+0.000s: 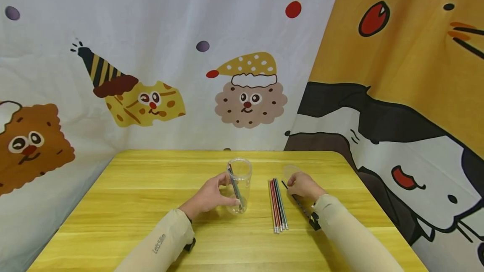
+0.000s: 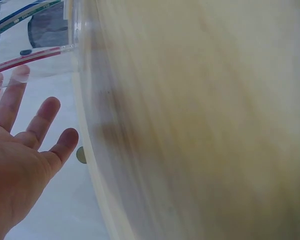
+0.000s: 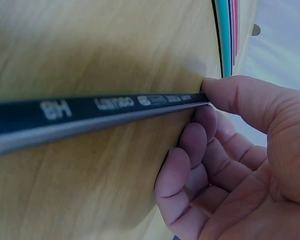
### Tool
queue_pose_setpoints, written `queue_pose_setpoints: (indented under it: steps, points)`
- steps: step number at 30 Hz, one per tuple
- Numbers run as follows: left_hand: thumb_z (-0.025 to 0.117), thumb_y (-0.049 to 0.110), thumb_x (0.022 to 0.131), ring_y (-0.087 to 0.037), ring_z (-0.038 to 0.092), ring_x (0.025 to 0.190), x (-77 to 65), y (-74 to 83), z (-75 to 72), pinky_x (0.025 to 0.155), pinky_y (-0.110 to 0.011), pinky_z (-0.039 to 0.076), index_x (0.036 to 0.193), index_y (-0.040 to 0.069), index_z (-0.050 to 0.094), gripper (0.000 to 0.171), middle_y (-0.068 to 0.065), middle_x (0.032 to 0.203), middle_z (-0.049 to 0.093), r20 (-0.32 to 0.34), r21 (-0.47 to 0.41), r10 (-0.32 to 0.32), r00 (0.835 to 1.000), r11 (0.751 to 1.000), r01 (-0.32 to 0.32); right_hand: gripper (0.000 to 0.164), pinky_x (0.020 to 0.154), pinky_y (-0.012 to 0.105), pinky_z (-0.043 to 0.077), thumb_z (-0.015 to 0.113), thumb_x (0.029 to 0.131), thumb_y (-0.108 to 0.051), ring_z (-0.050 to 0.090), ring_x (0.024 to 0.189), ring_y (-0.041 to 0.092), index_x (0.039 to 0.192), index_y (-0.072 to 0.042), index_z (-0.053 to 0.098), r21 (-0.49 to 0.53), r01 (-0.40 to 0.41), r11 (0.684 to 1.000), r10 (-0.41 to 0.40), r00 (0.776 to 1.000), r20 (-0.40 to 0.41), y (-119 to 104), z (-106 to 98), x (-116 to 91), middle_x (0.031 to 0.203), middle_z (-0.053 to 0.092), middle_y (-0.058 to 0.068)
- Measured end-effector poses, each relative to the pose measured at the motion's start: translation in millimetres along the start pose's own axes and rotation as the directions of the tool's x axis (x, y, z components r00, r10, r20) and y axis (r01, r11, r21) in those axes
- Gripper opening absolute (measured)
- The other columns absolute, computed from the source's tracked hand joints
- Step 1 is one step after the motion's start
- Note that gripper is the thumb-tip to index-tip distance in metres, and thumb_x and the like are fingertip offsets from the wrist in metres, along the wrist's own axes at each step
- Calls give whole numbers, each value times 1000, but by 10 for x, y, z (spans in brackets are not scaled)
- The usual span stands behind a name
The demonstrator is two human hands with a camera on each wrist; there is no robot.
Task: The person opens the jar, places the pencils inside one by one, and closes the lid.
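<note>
A clear plastic cup (image 1: 245, 186) stands upright on the table, with several pencils (image 1: 235, 190) leaning inside it. My left hand (image 1: 210, 194) holds the cup from its left side, thumb in front and fingers behind. In the left wrist view, that hand's (image 2: 20, 155) fingers are spread and some reach the cup wall near a red pencil (image 2: 27, 61). My right hand (image 1: 304, 186) pinches a black pencil (image 1: 298, 203) between thumb and fingertips. In the right wrist view, white lettering with "HB" shows on this pencil (image 3: 90, 111).
Between my hands several pencils (image 1: 277, 207) lie side by side in a row, their ends towards me. A clear round piece (image 1: 290, 170), perhaps a lid, lies behind my right hand. The yellow wood-grain table (image 1: 159, 171) ends at a printed curtain (image 1: 162, 32).
</note>
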State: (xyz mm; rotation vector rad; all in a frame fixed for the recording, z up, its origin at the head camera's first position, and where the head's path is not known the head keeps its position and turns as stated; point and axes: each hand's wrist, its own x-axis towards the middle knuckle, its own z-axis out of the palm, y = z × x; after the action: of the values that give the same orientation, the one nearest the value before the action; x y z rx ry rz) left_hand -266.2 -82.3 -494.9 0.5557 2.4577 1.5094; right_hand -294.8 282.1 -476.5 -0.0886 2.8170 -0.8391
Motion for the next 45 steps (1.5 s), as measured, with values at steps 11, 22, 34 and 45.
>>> queue_pose_setpoints:
  steps: [11,22,34,45]
  points:
    - [95,41,82,-34,57,138,-12,19,-14,109,-62,50,114,29,62,48,-4,140,65,-6,9,-5,1000,1000,5,23,62,32,45,81,92,-9,52,72,21,109,0,69,-2,11,1000,-11,1000,27,12,-24,21,101,69,11]
    - [94,40,83,-37,55,142,-46,43,-29,111,-65,49,126,27,63,54,-8,145,64,3,17,-10,1000,1000,10,23,67,33,47,82,92,-10,54,77,21,110,-1,69,-8,11,1000,-11,1000,27,4,-18,16,100,69,11]
    - [94,42,82,-39,49,149,-107,171,-39,115,-66,46,147,26,58,76,-8,152,60,-21,27,1,1000,1000,0,22,63,32,43,82,93,-10,51,72,20,109,-2,69,8,1,1000,-1,1000,32,46,-12,32,94,67,9]
    - [96,36,81,-41,59,133,-85,181,76,110,-60,49,128,20,64,59,-5,137,68,-83,28,26,996,999,-23,23,63,33,44,81,93,-8,52,74,22,110,-1,68,34,-12,999,11,999,31,47,-17,11,103,69,12]
